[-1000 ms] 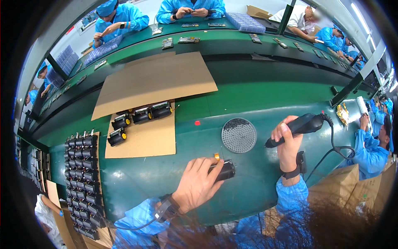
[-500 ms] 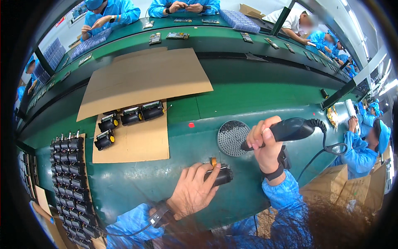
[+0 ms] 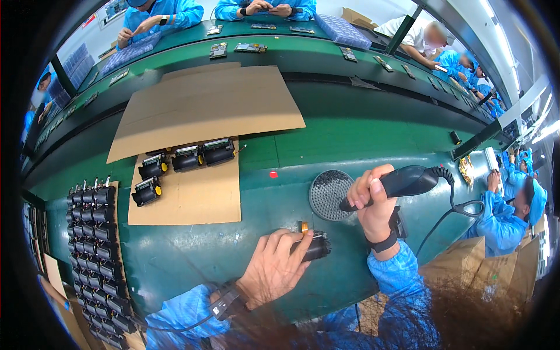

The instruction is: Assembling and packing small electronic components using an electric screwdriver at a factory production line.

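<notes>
Green matting covers the long curved table point(image 3: 350, 134) that I look down on, with other workers in blue coats along its far side. At far left lies a tray of many small black motor-like units point(image 3: 93, 245) in rows, which I judge still wait their turn. Beside it, four similar black units point(image 3: 181, 163) sit on a flat brown cardboard sheet point(image 3: 192, 198), seemingly finished. My left hand point(image 3: 274, 271) presses down over one small black cylindrical unit with an orange tab point(image 3: 312, 245) at the near edge. My right hand point(image 3: 373, 204) is wrapped tight around a black corded handheld power driver point(image 3: 408, 181), its tip above a round grey perforated disc point(image 3: 331, 194), not yet on the unit.
</notes>
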Action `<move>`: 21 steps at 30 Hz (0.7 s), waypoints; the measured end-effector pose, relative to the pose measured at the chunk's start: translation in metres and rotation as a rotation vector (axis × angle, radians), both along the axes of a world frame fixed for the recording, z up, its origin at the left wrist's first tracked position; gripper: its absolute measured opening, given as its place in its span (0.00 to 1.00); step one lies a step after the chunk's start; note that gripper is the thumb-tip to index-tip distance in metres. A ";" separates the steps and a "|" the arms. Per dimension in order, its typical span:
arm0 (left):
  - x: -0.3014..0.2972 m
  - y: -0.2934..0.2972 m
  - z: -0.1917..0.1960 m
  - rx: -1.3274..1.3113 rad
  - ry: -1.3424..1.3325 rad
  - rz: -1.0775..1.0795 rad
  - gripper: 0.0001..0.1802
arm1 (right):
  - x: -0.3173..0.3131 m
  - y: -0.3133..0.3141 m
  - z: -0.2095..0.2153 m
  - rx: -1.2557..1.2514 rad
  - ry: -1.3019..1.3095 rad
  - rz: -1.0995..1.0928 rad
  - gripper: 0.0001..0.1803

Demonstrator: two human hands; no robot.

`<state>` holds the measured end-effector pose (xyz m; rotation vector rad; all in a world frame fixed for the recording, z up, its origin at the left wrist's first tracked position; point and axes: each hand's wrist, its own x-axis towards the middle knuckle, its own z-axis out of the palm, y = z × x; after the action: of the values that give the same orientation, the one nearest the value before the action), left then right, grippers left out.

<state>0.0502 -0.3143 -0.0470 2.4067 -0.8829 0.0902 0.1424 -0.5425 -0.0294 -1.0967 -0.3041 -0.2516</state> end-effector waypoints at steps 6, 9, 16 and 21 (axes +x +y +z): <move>0.000 0.000 0.001 -0.013 0.005 0.008 0.37 | -0.001 0.001 0.001 0.002 -0.007 -0.003 0.12; -0.001 0.002 0.002 -0.038 0.038 0.024 0.36 | -0.004 0.002 0.001 -0.071 0.025 -0.011 0.12; 0.001 0.007 -0.003 -0.163 0.087 0.039 0.33 | -0.016 -0.002 0.019 -0.015 -0.083 -0.028 0.11; 0.004 0.009 -0.004 -0.189 0.086 0.043 0.31 | -0.048 0.020 0.036 0.028 -0.130 0.167 0.18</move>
<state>0.0545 -0.3053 -0.0508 2.2361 -0.7485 0.0822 0.0945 -0.5226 0.0070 -1.0231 -0.5043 -0.1778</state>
